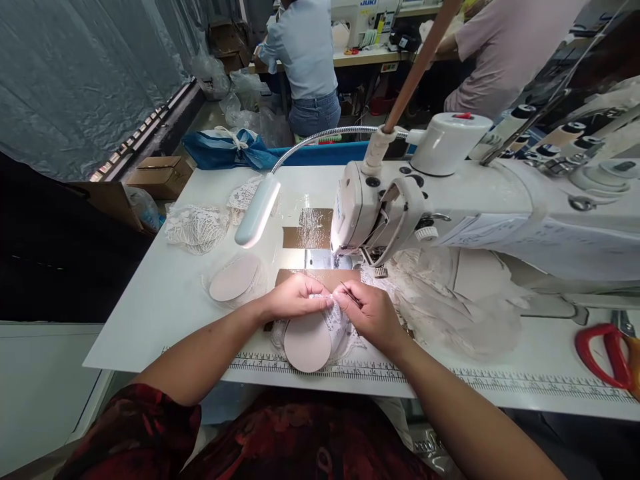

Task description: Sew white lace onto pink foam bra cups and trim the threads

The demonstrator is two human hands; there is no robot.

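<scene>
My left hand (295, 297) and my right hand (370, 313) meet near the front of the white table (165, 300), just before the sewing machine (450, 207). Both pinch the top edge of a pale pink padded cup with white lace (307, 340), which lies toward the table's front edge. My right hand also holds a thin dark pointed tool (350, 292) between its fingers. A second pink cup piece (234, 279) rests on the table left of my left hand.
White lace pieces (197, 227) lie at the far left, a heap of lace and cups (450, 300) under the machine arm. A gooseneck lamp (257, 210) hangs over the table. Red-handled scissors (603, 350) lie far right. Two people sit at machines behind.
</scene>
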